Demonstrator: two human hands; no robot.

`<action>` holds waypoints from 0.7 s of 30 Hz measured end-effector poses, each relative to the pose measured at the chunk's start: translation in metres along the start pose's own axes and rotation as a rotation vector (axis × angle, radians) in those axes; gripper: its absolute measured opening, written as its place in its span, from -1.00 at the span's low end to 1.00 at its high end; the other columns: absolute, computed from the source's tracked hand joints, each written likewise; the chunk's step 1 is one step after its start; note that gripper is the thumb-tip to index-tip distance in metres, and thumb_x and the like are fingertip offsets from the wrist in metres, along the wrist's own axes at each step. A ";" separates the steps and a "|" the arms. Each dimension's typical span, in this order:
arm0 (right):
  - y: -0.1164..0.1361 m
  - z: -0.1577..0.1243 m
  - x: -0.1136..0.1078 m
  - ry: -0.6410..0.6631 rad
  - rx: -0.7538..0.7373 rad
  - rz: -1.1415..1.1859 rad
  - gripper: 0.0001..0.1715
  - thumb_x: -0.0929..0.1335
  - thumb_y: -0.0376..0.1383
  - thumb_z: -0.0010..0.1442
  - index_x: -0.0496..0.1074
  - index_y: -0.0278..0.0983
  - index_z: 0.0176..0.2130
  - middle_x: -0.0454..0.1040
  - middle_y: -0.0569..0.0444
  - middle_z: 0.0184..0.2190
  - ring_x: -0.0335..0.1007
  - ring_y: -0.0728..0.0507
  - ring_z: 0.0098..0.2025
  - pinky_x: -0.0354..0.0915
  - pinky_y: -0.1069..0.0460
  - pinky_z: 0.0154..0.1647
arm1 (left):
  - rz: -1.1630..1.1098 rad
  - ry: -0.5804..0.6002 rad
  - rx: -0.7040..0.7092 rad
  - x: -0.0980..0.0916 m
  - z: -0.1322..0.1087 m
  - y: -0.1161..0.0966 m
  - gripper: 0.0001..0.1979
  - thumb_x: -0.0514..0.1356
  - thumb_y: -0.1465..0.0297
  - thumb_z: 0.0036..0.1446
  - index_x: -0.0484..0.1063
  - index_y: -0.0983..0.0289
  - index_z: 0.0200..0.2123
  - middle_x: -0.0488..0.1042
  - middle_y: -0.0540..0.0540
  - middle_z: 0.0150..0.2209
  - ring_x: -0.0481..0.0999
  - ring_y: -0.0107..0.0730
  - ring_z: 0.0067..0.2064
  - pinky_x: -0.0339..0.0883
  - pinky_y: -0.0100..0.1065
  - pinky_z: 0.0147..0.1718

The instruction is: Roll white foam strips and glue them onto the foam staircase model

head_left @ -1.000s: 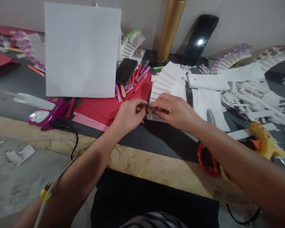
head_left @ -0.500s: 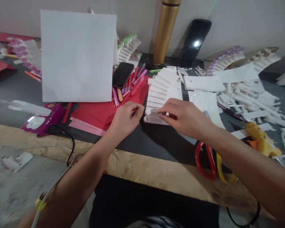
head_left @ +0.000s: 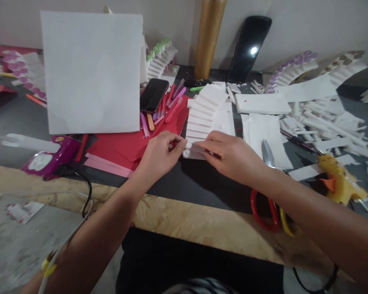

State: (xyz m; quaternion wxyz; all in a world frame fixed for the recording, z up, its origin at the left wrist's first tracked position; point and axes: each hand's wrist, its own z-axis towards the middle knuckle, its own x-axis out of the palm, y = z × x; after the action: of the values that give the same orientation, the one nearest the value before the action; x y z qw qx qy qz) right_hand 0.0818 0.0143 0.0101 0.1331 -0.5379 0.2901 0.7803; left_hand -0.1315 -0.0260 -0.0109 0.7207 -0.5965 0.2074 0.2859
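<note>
Grey wall (head_left: 178, 24) behind; dk tabletop (head_left: 196, 183), wood front edge (head_left: 184, 216). Rm to move btwn forearms. White board (head_left: 93, 73) stands L, hiding stuff behind; scissors (head_left: 254, 208) partly under R forearm. Pleated white strip (head_left: 200, 117) lies nr ctr; L hand (head_left: 161, 154) & R hand (head_left: 235, 157) at its near end, fingers narrow, grip can't tell.

I can't tell whether my left hand (head_left: 161, 153) touches the small white roll (head_left: 186, 153) at its fingertips. My right hand (head_left: 233, 155) hides part of the pleated paper (head_left: 202, 118), and my right forearm covers the middle of the scissors (head_left: 267, 154). The white panel (head_left: 93, 73) partly hides the green-topped paper (head_left: 161, 59). The upper edge cuts off the gold bottle (head_left: 209, 41); the striped cloth (head_left: 199, 286) below is blurred.
</note>
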 end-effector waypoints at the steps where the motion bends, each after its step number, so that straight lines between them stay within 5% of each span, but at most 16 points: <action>1: 0.000 0.002 0.001 -0.020 0.010 0.007 -0.70 0.29 -0.37 0.37 0.61 -0.32 -0.05 0.54 -0.09 -0.19 0.49 -0.15 -0.23 0.30 0.00 -0.24 | 0.002 0.002 -0.002 0.000 0.000 0.000 -0.77 0.20 0.27 0.26 0.57 0.30 -0.32 0.59 0.08 -0.32 0.46 -0.41 -0.36 0.26 -0.38 -0.32; 9: 0.005 0.022 -0.001 -0.034 0.040 0.036 -0.80 0.37 -0.36 0.31 0.61 -0.31 -0.12 0.54 -0.06 -0.20 0.44 -0.11 -0.27 0.27 0.01 -0.21 | -0.003 0.047 -0.025 -0.004 0.000 -0.004 -0.63 0.11 0.28 0.32 0.41 0.26 -0.54 0.37 0.00 -0.60 0.39 -0.41 -0.46 0.16 -0.39 -0.46; 21: 0.006 0.030 0.003 0.001 0.055 0.091 -0.77 0.35 -0.35 0.32 0.62 -0.33 -0.16 0.56 -0.05 -0.24 0.46 -0.12 -0.27 0.27 0.01 -0.20 | -0.019 0.055 0.038 -0.001 0.000 0.001 -0.75 0.12 0.37 0.28 0.53 0.29 -0.39 0.49 0.06 -0.42 0.45 -0.40 -0.39 0.23 -0.40 -0.39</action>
State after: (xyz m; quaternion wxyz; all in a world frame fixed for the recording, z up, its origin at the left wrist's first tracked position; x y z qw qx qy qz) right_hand 0.0553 0.0271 0.0170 0.1120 -0.5207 0.3354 0.7771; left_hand -0.1328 -0.0262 -0.0108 0.7285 -0.5924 0.2269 0.2586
